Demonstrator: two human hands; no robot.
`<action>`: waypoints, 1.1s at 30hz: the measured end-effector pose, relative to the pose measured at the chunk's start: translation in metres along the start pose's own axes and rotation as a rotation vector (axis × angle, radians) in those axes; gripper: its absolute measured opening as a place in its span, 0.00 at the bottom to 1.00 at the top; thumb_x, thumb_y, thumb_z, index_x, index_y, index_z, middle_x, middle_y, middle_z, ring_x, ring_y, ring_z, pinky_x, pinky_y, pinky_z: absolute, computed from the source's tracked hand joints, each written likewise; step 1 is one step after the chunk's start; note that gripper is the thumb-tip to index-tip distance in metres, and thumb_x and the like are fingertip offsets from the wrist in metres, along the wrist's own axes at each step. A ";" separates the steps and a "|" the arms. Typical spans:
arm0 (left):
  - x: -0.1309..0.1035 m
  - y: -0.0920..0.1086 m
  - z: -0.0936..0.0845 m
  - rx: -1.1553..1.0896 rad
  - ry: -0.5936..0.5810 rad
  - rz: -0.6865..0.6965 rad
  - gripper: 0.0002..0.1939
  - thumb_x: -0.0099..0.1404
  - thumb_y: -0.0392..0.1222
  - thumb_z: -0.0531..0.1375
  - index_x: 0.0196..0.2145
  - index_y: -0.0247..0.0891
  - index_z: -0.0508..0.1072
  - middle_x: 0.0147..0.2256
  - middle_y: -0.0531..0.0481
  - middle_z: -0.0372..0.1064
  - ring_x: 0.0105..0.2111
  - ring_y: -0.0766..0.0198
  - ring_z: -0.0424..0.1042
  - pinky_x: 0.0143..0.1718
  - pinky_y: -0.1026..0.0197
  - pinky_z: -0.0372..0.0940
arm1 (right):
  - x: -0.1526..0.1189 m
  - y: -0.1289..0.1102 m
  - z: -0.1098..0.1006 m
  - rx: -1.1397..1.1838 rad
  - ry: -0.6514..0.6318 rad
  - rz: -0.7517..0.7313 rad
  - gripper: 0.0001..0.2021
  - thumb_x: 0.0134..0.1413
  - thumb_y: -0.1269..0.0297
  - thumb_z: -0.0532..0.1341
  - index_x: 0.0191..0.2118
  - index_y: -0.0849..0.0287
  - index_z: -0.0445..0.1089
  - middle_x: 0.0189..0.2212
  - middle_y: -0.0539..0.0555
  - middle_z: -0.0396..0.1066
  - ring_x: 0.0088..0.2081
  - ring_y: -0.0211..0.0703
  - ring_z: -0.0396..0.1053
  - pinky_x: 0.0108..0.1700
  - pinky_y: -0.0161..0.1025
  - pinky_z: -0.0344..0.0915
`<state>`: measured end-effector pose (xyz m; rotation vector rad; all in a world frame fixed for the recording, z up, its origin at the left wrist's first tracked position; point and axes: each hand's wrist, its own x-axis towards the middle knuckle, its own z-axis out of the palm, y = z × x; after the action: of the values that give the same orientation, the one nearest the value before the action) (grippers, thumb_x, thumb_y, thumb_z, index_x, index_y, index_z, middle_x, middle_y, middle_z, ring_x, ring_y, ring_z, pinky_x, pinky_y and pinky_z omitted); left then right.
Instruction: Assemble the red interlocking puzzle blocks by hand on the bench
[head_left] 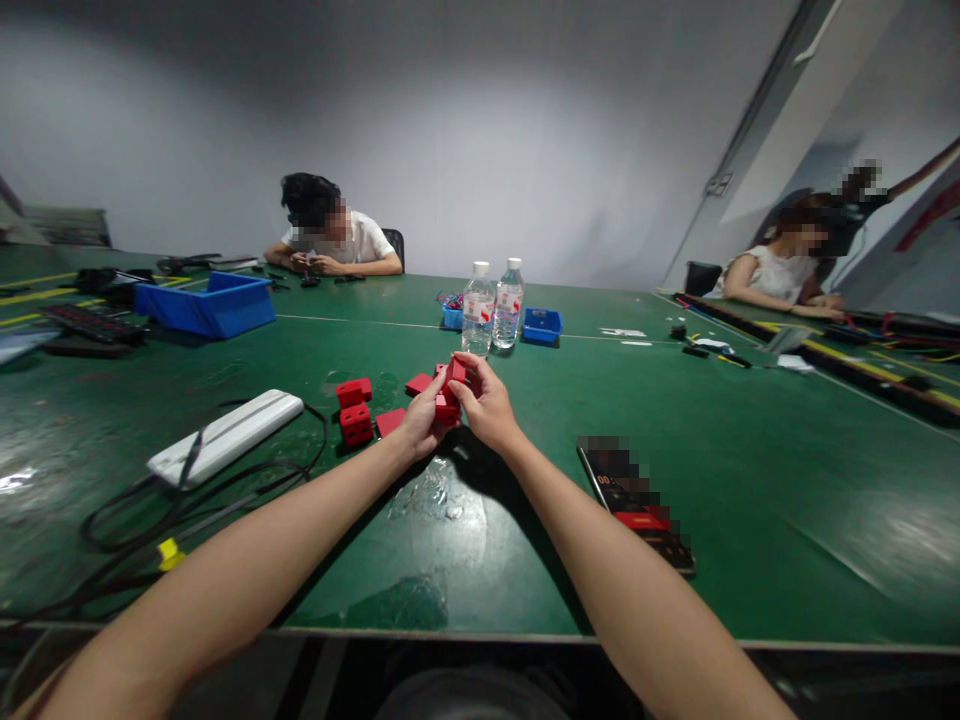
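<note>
1. A big green bench [675, 420] is stretching across the room, and everything is sitting on it.
2. Two other people are sitting at the far side, one in the middle [330, 235] and one far off to the right [784, 265].
3. A big blue bin [206, 305] is sitting on the left, well apart from the hands.
4. A white box [225, 437] with black cords [150, 510] is lying to the left, near the front.
5. A dark phone [634, 500] is lying just beside the right arm.
6. Two water bottles [491, 305] are standing upright behind the hands, with a small blue tray [541, 325] next to them.
7. The left hand [420, 420] and the right hand [487, 405] are meeting in the middle of the bench. Both are closing around a red block piece [450, 390] and holding it just above the bench.
8. More red blocks [354, 410] are lying on the bench just left of the hands.
</note>
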<state>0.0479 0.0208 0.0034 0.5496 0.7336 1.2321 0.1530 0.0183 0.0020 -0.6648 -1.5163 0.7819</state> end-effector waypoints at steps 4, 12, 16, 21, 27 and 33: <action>0.000 0.000 0.000 -0.034 -0.008 -0.019 0.12 0.67 0.44 0.54 0.33 0.32 0.70 0.18 0.53 0.66 0.14 0.70 0.65 0.18 0.69 0.63 | 0.000 -0.003 -0.003 -0.118 -0.061 -0.047 0.19 0.51 0.71 0.58 0.51 0.56 0.65 0.49 0.55 0.69 0.49 0.40 0.69 0.54 0.39 0.65; 0.003 -0.003 -0.004 0.003 -0.023 0.004 0.13 0.66 0.46 0.55 0.35 0.32 0.70 0.18 0.53 0.66 0.14 0.70 0.65 0.16 0.69 0.61 | 0.001 -0.013 -0.006 -0.296 -0.083 -0.102 0.19 0.51 0.71 0.58 0.51 0.56 0.65 0.48 0.55 0.70 0.47 0.41 0.69 0.49 0.38 0.67; 0.005 -0.005 -0.005 0.018 -0.049 0.028 0.13 0.66 0.46 0.55 0.36 0.32 0.70 0.17 0.55 0.64 0.13 0.71 0.63 0.15 0.70 0.60 | 0.001 -0.015 -0.006 -0.305 -0.082 -0.099 0.19 0.52 0.70 0.58 0.51 0.56 0.65 0.47 0.55 0.70 0.46 0.41 0.70 0.47 0.38 0.68; 0.007 -0.006 -0.006 0.055 -0.043 0.045 0.12 0.66 0.46 0.54 0.35 0.33 0.69 0.17 0.56 0.62 0.12 0.71 0.61 0.14 0.70 0.58 | 0.002 -0.016 -0.008 -0.315 -0.096 -0.094 0.19 0.51 0.69 0.59 0.50 0.56 0.66 0.48 0.55 0.70 0.46 0.41 0.70 0.45 0.37 0.68; 0.005 -0.007 -0.006 0.074 0.000 0.102 0.12 0.63 0.47 0.58 0.32 0.34 0.67 0.17 0.57 0.61 0.12 0.70 0.62 0.13 0.69 0.58 | 0.003 -0.018 -0.010 -0.280 -0.108 -0.075 0.17 0.51 0.68 0.60 0.49 0.57 0.67 0.47 0.54 0.71 0.45 0.41 0.70 0.44 0.36 0.68; 0.005 -0.007 -0.006 0.048 -0.018 0.082 0.14 0.60 0.49 0.61 0.32 0.33 0.67 0.16 0.57 0.61 0.12 0.71 0.62 0.13 0.69 0.59 | 0.004 -0.016 -0.012 -0.208 -0.129 -0.056 0.18 0.51 0.67 0.60 0.49 0.57 0.66 0.47 0.55 0.71 0.46 0.41 0.70 0.44 0.36 0.68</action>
<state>0.0485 0.0239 -0.0067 0.6354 0.7330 1.2866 0.1650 0.0134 0.0173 -0.7337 -1.7427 0.6394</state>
